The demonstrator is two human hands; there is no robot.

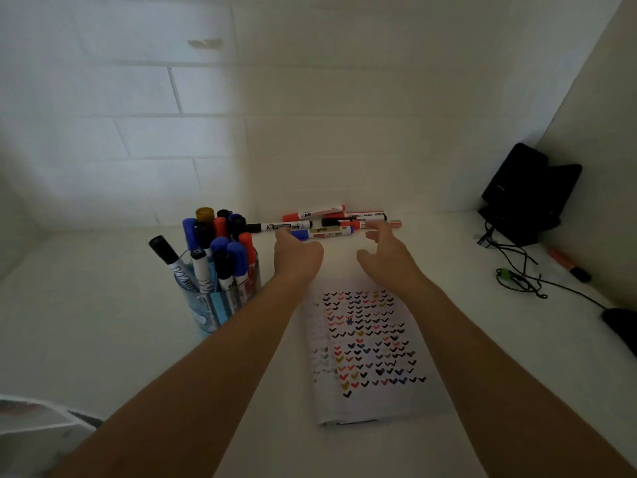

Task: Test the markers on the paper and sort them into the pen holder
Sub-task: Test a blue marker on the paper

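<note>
A pile of several markers (331,220) with red, blue and black caps lies at the back of the white desk against the wall. My left hand (298,251) reaches into the pile's left end. Its fingers curl at a black-capped marker (282,226) that points left toward the pen holder. My right hand (382,250) hovers at the pile's right end with its fingers spread, just short of a red marker (358,224), and holds nothing. A clear blue pen holder (220,298) full of several markers stands to the left. The test paper (365,343), covered in coloured tick marks, lies under my forearms.
A black device (527,194) with trailing cables (517,270) sits in the back right corner. An orange marker (568,263) lies near the right wall. Another dark object (620,326) is at the right edge. A white tray corner (34,429) shows at bottom left.
</note>
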